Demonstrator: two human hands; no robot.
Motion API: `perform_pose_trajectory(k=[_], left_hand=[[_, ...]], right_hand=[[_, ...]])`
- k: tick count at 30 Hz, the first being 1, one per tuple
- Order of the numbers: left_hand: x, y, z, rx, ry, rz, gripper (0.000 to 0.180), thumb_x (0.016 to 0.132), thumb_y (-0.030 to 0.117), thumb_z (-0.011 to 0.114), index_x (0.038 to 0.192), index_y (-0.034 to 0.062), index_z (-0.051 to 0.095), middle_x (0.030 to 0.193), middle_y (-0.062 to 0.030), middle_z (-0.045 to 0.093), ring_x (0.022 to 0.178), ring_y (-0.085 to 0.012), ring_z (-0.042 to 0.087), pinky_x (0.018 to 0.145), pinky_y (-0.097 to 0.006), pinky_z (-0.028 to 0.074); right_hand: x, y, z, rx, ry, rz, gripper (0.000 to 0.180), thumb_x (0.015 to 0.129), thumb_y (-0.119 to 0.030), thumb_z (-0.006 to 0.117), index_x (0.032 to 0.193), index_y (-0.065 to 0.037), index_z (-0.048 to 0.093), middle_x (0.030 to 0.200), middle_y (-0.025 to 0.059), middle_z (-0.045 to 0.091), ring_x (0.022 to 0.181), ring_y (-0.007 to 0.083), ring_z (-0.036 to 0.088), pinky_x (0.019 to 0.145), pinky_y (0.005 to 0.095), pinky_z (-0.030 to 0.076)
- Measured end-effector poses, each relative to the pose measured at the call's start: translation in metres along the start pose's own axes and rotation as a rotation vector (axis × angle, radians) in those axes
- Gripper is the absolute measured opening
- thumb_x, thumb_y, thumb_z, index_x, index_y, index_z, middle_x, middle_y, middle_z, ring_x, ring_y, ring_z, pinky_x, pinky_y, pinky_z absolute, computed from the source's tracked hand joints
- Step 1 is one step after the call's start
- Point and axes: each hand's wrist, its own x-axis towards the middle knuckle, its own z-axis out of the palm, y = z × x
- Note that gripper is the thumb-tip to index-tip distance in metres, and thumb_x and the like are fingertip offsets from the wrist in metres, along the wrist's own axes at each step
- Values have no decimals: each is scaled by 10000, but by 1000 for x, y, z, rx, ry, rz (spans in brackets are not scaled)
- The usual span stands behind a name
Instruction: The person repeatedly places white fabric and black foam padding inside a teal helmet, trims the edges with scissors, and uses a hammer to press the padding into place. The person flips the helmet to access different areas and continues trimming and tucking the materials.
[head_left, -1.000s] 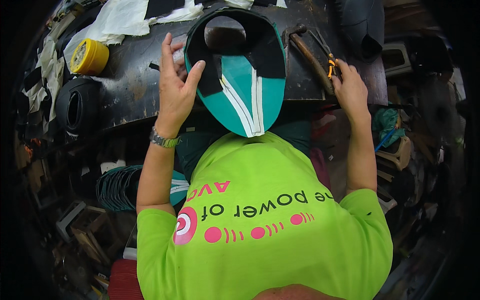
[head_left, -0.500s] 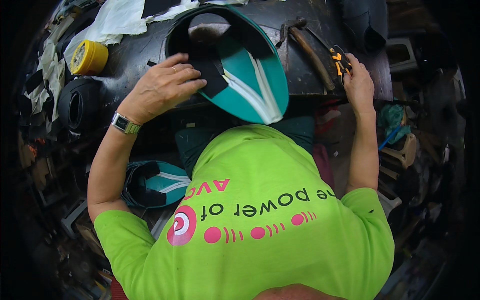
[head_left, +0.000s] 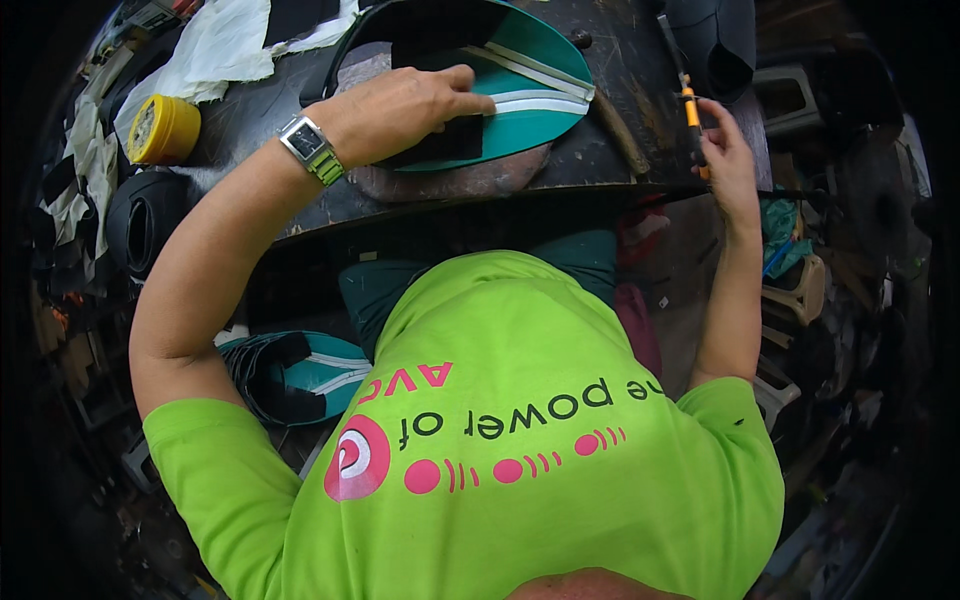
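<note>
On the dark bench a teal visor-shaped piece (head_left: 540, 130) lies with its tip toward the right, bearing two white strips that meet in a V and a black patch. Across its black part lies my left hand (head_left: 410, 105), index finger stretched toward a white strip, the other fingers partly bent. My right hand (head_left: 725, 150) closes around the orange-and-black handles of long, thin shears (head_left: 690, 105), which point away from me at the bench's right side. Under the visor-shaped piece shows a stone slab (head_left: 430, 187). A wooden hammer handle (head_left: 622, 135) sticks out beside it.
A yellow tub (head_left: 165, 130) stands at the bench's left, near white cloth (head_left: 220, 50) and a rolled black piece (head_left: 150, 220). Another black piece (head_left: 710, 45) sits far right. A similar teal piece (head_left: 310, 375) lies beside my lap. The bench's front edge crosses before me.
The teal piece has swung from pointing toward me to pointing right. My left hand has moved right onto it. The shears have turned to point away from me.
</note>
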Motion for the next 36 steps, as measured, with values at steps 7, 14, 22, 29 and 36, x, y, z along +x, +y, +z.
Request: perform_pose_trajectory(k=[7, 14, 22, 29, 36], left_hand=[[17, -14, -4, 53, 49, 309, 316, 963, -4, 604, 1258, 81, 681, 1249, -146, 662, 928, -324, 739, 806, -373, 613], [37, -6, -17, 159, -135, 376, 104, 956, 62, 650, 1053, 28, 664, 1037, -151, 695, 940, -330, 724, 788, -397, 597], [50, -9, -22, -56, -198, 434, 154, 1051, 148, 548, 986, 8, 554, 1051, -154, 600, 923, -344, 659, 800, -429, 554], [44, -5, -22, -271, -324, 184, 99, 1041, 126, 567, 1075, 41, 606, 1018, -151, 631, 988, -345, 650, 860, -451, 525], [46, -3, -16, -173, -204, 271, 115, 996, 126, 646, 1074, 41, 638, 1148, -137, 616, 1031, -342, 649, 892, -443, 527]], right_hand=[[-94, -40, 48, 838, -343, 197, 566, 915, -53, 724, 1440, -40, 515, 887, 39, 616, 672, 92, 594, 523, 214, 497], [-128, -28, 89, 1014, -483, 537, 512, 932, -95, 756, 1391, -37, 537, 871, 41, 627, 667, 98, 604, 527, 204, 485], [-103, -14, 74, 774, -477, 444, 522, 910, -98, 777, 1385, -15, 579, 803, -2, 600, 618, 72, 583, 490, 186, 440], [-97, -23, 57, 517, -455, 435, 502, 882, -52, 782, 1358, -39, 619, 787, -20, 585, 591, 44, 563, 476, 186, 408], [-137, -61, 58, 219, -382, 112, 552, 831, -54, 797, 1343, -40, 591, 868, -20, 519, 707, 44, 484, 657, 201, 410]])
